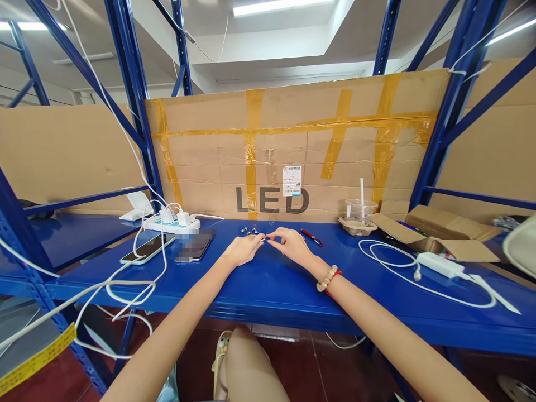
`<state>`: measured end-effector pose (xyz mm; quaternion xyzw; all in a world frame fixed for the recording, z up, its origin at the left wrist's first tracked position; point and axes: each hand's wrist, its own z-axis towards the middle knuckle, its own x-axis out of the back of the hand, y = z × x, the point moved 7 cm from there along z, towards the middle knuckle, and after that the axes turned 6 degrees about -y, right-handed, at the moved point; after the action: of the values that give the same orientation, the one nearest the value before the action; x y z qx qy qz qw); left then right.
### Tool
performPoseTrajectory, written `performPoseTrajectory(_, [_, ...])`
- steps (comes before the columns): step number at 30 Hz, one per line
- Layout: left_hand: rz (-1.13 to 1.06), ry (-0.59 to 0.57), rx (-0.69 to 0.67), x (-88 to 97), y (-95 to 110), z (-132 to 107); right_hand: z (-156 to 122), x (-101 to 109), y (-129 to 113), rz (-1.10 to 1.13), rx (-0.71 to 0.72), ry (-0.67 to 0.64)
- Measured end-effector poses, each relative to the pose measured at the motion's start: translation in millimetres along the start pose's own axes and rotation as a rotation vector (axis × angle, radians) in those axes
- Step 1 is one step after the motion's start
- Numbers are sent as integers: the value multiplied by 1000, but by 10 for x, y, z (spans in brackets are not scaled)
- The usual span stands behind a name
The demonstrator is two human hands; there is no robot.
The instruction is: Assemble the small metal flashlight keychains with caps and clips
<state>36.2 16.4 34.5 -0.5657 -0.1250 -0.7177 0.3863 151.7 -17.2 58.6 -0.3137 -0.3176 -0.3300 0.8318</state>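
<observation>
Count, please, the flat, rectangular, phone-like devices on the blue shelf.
2: a pale-edged, dark-screened device at left; a dark, partly blurred device beside it, nearer the left hand.

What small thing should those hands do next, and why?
Perhaps steady the small shiny piece with the left hand while the right hand adjusts it. Both hands' fingertips meet around that piece, while the red-handled tool lies apart on the blue shelf. Exact finger contact is too small to tell.
</observation>
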Motion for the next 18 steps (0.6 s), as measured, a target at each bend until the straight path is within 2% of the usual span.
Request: performPoseTrajectory(18, [-37,-9,-15,29,22,-11,0,-22,18,-19,-12,-24])
